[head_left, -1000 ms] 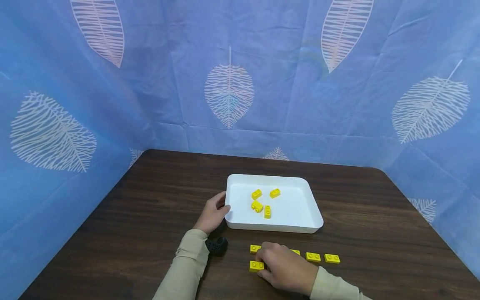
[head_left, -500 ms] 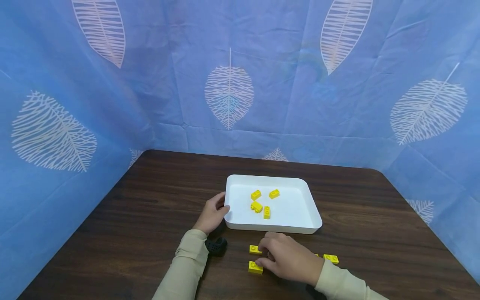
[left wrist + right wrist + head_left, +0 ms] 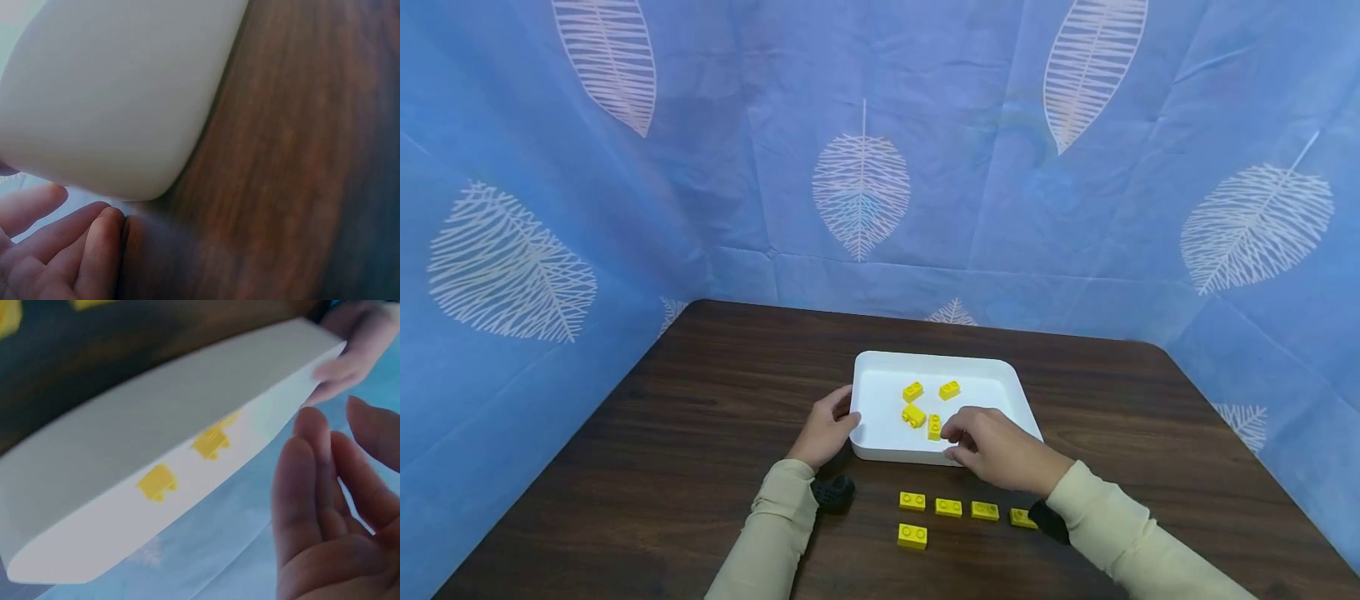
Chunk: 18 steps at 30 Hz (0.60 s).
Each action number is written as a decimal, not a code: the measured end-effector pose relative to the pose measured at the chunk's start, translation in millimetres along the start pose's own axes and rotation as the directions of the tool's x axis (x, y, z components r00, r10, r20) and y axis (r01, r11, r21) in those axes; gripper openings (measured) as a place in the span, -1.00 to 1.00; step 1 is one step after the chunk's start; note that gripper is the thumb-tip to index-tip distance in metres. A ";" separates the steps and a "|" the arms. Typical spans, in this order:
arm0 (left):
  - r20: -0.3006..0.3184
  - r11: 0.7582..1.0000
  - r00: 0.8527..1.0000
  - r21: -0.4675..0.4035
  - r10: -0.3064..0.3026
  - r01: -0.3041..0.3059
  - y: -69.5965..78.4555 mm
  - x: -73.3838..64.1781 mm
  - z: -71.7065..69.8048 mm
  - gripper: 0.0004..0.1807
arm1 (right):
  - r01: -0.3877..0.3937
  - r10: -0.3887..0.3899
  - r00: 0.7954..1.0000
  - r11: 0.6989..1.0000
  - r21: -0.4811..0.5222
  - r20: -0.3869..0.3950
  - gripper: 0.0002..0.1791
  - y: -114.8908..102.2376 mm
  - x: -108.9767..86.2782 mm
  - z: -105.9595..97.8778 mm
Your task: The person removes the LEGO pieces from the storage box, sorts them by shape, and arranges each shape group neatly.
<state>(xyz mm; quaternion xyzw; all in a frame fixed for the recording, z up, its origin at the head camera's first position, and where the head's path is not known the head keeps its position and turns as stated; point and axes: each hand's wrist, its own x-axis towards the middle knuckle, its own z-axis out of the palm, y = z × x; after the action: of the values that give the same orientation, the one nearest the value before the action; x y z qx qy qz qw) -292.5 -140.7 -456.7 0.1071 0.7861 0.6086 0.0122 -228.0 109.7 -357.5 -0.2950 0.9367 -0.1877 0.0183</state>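
Pinching a white tray [image 3: 880, 383] at its left side with the left grip [image 3: 822, 429]; hovering over its near right part with the right grip [image 3: 1003, 450], fingers loosely parted, holding nothing.
Facing four yellow two-stud bricks [image 3: 950, 390] inside the tray, one near the right grip, and, on the dark wood desk [image 3: 700, 417], four row bricks [image 3: 948, 507] and a single brick [image 3: 912, 536].

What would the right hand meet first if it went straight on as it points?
The right hand would probably meet the nearest yellow brick in the white tray; its height is hard to judge, so it might pass above.
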 end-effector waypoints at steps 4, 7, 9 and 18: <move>0.010 1.000 1.000 -0.012 0.009 -0.009 5.0 -3.3 -0.4 -0.45 | -0.019 0.019 1.000 1.000 -0.020 0.014 -0.77 13.6 10.6 -5.4; 0.014 0.999 1.000 -0.030 0.011 -0.011 16.5 -8.8 -1.6 -0.45 | -0.031 0.031 0.999 0.999 -0.017 0.023 -0.75 20.2 18.2 -8.4; 0.016 0.999 1.000 -0.038 0.016 -0.016 23.7 -12.4 -2.3 -0.46 | -0.048 0.049 0.998 0.999 -0.014 0.031 -0.74 23.0 22.8 -9.9; 0.001 1.000 1.000 0.001 0.024 -0.024 3.9 -2.2 -0.2 -0.45 | -0.050 0.048 0.994 0.999 0.022 0.101 -0.75 33.5 43.5 -10.1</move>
<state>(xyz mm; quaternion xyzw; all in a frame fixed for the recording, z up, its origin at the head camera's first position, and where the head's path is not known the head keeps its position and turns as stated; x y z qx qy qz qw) -289.8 -140.4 -453.2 0.1168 0.7849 0.6085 0.0050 -283.6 114.1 -357.0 -0.2807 0.9392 -0.1834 0.0734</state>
